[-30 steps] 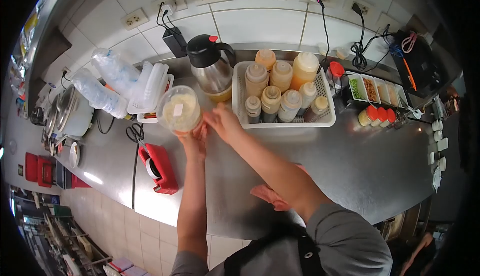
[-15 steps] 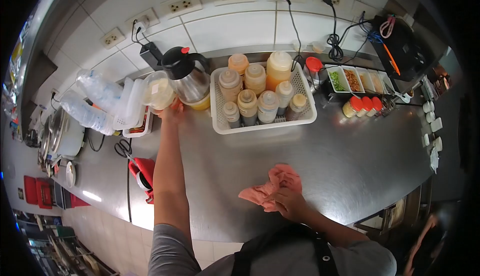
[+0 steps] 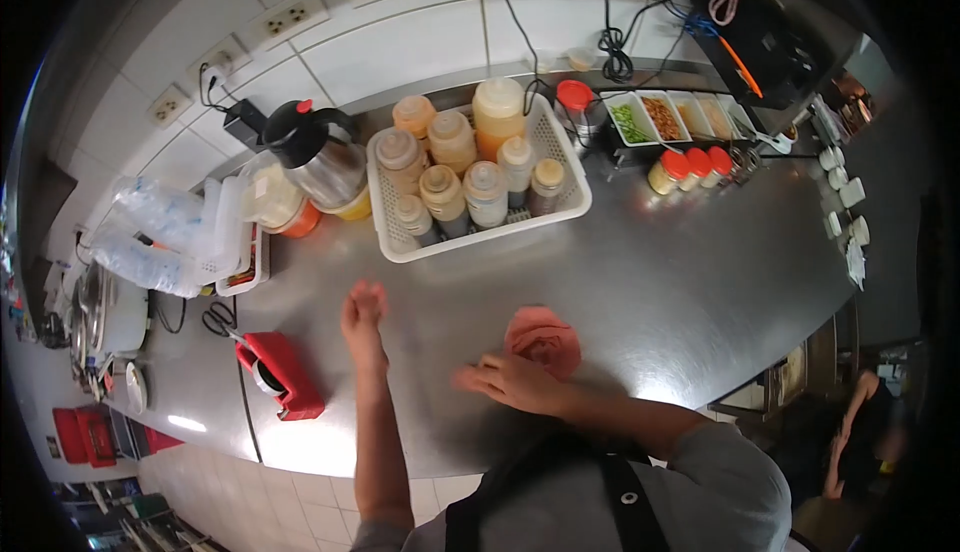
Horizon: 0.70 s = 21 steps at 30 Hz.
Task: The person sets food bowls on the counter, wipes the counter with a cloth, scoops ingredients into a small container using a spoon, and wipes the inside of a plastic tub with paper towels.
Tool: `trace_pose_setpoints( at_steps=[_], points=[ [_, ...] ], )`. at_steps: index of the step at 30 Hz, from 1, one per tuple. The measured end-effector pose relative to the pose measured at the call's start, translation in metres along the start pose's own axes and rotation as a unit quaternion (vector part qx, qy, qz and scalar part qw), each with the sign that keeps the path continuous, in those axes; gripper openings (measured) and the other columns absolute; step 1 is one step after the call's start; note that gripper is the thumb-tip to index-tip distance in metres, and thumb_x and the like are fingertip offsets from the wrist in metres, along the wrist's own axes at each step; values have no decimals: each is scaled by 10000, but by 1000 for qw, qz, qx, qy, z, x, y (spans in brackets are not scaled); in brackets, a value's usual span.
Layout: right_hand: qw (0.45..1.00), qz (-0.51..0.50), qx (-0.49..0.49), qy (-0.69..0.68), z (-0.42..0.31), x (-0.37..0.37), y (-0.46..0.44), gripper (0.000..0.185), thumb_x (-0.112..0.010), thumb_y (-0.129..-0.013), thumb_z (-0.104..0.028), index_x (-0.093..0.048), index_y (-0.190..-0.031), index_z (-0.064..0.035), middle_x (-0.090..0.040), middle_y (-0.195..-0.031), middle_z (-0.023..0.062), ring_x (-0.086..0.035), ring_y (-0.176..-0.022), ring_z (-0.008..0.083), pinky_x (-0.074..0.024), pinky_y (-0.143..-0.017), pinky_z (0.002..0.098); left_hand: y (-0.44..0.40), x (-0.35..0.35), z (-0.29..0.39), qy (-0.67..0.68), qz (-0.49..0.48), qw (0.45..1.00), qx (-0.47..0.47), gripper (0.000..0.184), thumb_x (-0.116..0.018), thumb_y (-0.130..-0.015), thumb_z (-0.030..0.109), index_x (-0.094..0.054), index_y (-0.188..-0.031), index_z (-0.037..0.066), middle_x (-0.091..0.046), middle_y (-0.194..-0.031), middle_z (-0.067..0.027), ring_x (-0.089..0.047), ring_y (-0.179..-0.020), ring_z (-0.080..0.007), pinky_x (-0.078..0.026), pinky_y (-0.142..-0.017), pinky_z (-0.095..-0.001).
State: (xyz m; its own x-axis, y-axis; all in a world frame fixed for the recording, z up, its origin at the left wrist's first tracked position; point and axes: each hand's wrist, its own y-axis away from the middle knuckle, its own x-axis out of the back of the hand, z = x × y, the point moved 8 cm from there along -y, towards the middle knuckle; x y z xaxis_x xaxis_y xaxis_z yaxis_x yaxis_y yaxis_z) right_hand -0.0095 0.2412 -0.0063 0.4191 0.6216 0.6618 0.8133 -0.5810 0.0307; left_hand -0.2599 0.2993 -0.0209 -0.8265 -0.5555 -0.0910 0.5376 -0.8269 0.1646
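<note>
We have the pink cloth (image 3: 543,337) at one o'clock, right by our loosely open right hand (image 3: 515,382); our blurred left hand (image 3: 364,320) sits at ten, its openness unclear

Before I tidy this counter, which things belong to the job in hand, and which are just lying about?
Likely in the job:
- pink cloth, right by the right hand

Seemingly just lying about:
- red tape dispenser
- scissors
- white basket of bottles
- steel flask
- three red-capped jars

Left hand (image 3: 365,318) drawn back from tub (image 3: 277,198); cloth (image 3: 543,339) in rounder bundle
</note>
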Motion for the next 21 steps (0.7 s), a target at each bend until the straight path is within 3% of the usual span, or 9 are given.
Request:
trace_pose_setpoints(
  at_steps=[3, 6, 7, 10, 11, 15, 21],
  points=[
    [960, 79, -68, -260, -22, 66, -13, 130, -588, -880, -166, -635, -945, -65, -561, -911, 65, -578, -886, 234, -456, -758, 398, 72, -6, 1, -47, 8, 998, -28, 275, -489, -999, 172, -560, -1174, -27, -658, -1059, -111, -620, -1005, -173, -492, -844, -300],
    [977, 210, 21, -15, -12, 104, -14, 233, -649, -864, -249, -659, -1016, -73, -574, -943, 58, -587, -933, 238, -479, -812, 385, 123, -2, -12, -71, 33, 997, -19, 224, -482, -989, 130, -583, -1136, -5, -668, -1024, -105, -637, -941, -181, -506, -813, -311],
    [989, 139, -34, 46, -1, 93, -12, 362, -673, -845, -340, -644, -1120, -106, -556, -1124, 95, -523, -1120, 284, -437, -925, 429, 136, -2, -16, -75, 32, 997, -10, 204, -483, -987, 114, -591, -1113, -4, -670, -1007, -103, -640, -929, -177, -508, -803, -305],
    [955, 200, -7, 219, -2, 67, 14, 450, -665, -816, -408, -617, -1191, -163, -471, -1307, 145, -440, -1205, 350, -380, -964, 514, 163, -13, -29, -97, 11, 995, 7, 175, -471, -985, 83, -602, -1071, 6, -673, -980, -97, -643, -906, -170, -510, -790, -299],
    [959, 192, -17, 210, 12, 41, 18, 584, -674, -795, -431, -529, -1312, -203, -343, -1458, 167, -356, -1294, 425, -310, -1028, 576, 168, -18, -32, -107, 2, 994, 13, 173, -464, -986, 76, -605, -1062, 10, -674, -976, -95, -643, -900, -168, -510, -788, -298],
    [929, 254, -2, 268, 43, 25, 20, 662, -685, -777, -416, -477, -1375, -222, -323, -1487, 162, -309, -1348, 419, -255, -1065, 599, 172, -51, -17, -112, -52, 992, -11, 177, -450, -993, 71, -599, -1069, 13, -673, -986, -92, -635, -916, -161, -501, -803, -297],
    [867, 333, -184, 321, 166, 131, 43, 626, -659, -798, -342, -484, -1387, -220, -310, -1507, 111, -314, -1345, 396, -244, -1078, 590, 168, -87, 4, -114, -84, 988, -57, 186, -465, -1010, 124, -593, -1089, 15, -673, -990, -86, -627, -934, -155, -487, -826, -293]
  ],
)
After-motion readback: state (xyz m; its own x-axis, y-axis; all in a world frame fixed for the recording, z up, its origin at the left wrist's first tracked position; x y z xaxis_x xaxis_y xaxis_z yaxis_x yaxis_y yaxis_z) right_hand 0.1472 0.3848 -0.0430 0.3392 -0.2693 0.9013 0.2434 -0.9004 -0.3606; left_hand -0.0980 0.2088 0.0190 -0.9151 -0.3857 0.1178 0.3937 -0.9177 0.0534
